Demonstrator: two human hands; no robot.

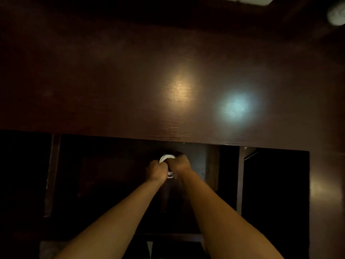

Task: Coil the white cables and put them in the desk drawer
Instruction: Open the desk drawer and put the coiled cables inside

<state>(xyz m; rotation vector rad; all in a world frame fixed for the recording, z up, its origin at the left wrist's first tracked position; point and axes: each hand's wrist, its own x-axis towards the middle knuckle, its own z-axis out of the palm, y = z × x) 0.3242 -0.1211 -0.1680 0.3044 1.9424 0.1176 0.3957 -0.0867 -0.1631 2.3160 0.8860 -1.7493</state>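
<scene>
A coiled white cable (166, 157) is held between both hands over the open desk drawer (205, 165), just below the desk's front edge. My left hand (156, 170) is closed on the coil's left side and my right hand (181, 162) is closed on its right side. A short white loop (170, 174) of the cable shows below, between the two wrists. Most of the coil is hidden by my fingers. The drawer's inside is dark and its contents cannot be made out.
The dark wooden desk top (130, 81) fills the upper half, with two light reflections on it. A white object (337, 14) sits at the far right corner and another white thing (244, 0) at the top edge. A dark opening (274, 193) lies right of the drawer.
</scene>
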